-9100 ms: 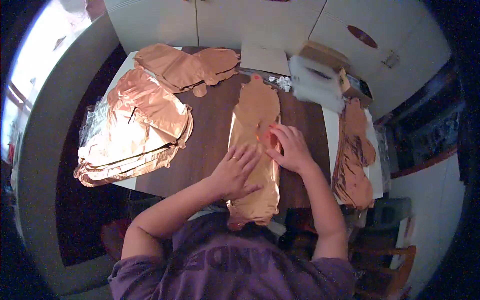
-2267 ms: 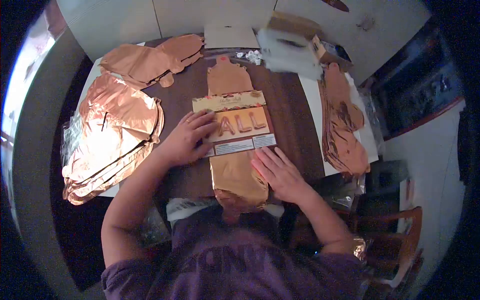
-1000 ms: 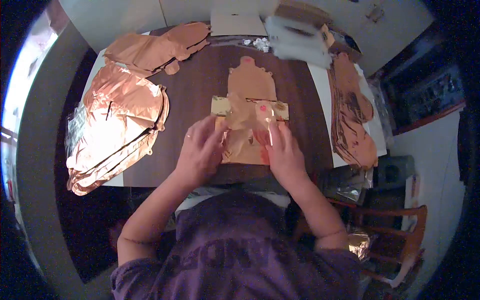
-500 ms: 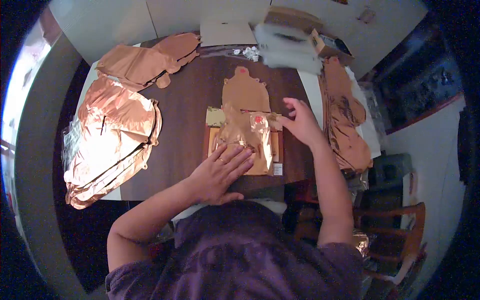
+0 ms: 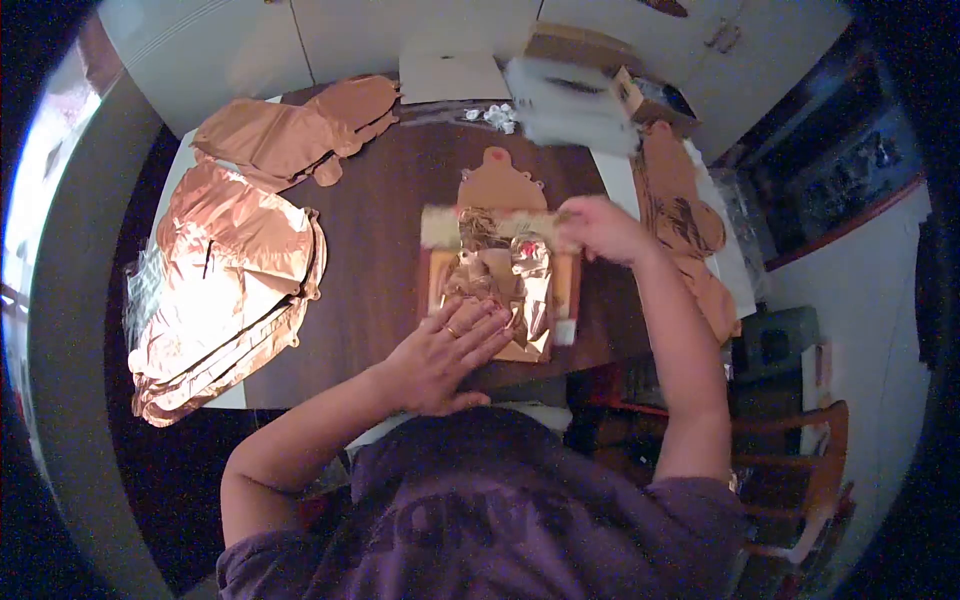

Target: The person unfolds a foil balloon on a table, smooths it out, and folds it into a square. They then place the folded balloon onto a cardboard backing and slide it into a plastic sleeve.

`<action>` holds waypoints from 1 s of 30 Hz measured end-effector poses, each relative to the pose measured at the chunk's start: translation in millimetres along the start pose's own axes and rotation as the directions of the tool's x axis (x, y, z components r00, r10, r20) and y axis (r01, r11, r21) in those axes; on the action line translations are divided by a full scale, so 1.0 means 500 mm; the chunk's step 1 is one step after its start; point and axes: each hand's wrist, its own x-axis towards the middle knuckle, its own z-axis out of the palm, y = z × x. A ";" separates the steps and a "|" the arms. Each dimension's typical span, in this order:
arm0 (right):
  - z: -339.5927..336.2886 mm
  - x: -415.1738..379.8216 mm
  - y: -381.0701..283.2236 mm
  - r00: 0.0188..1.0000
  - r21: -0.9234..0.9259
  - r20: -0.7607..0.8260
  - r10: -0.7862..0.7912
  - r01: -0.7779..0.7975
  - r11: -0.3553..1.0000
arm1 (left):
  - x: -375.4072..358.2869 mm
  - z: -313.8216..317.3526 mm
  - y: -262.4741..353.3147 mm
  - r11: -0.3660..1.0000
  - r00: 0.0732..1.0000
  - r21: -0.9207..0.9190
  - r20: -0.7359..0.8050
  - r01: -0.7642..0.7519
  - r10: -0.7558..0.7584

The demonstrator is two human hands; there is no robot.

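Folded copper-coloured foil (image 5: 530, 300) with a red mark lies over a framed board (image 5: 568, 275) near the table's front edge. My left hand (image 5: 455, 350) rests flat on the foil's lower part, fingers spread. At the board's upper right corner is my right hand (image 5: 595, 228), blurred, its fingers bent together at the end of a pale strip (image 5: 440, 228). Whether they grip the strip is hard to make out. Beyond the strip, the foil's flat upper end (image 5: 500, 185) with another red mark extends away from me.
Stacks of copper foil shapes lie at the left (image 5: 230, 250), back left (image 5: 270, 135) and right (image 5: 670, 190). Small white pieces (image 5: 500, 118), a clear plastic bag (image 5: 560, 105) and an open box (image 5: 650, 98) are at the back. A wooden chair (image 5: 825, 450) stands at the right.
My right hand has closed its fingers and moved slightly up at the board's corner. The pale strip now shows across the foil. My left hand still presses on the foil.
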 end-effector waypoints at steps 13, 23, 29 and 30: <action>0.018 -0.101 -0.012 0.998 0.090 -0.046 0.051 -0.046 0.995 | -0.067 -0.070 0.044 0.953 0.738 0.271 -0.615 -0.135 0.279; 0.113 -0.043 0.025 0.893 -0.347 -0.424 -0.152 -0.005 0.938 | 0.035 -0.009 -0.112 0.998 0.963 -0.066 -0.269 -0.005 -0.013; 0.054 0.087 0.060 0.930 0.271 -0.244 0.277 -0.209 0.940 | 0.033 -0.010 -0.118 0.999 0.975 -0.048 -0.223 -0.004 -0.007; 0.047 0.098 0.052 0.933 0.297 -0.165 0.319 -0.261 0.918 | 0.034 -0.011 -0.120 0.999 0.977 -0.042 -0.214 -0.004 -0.005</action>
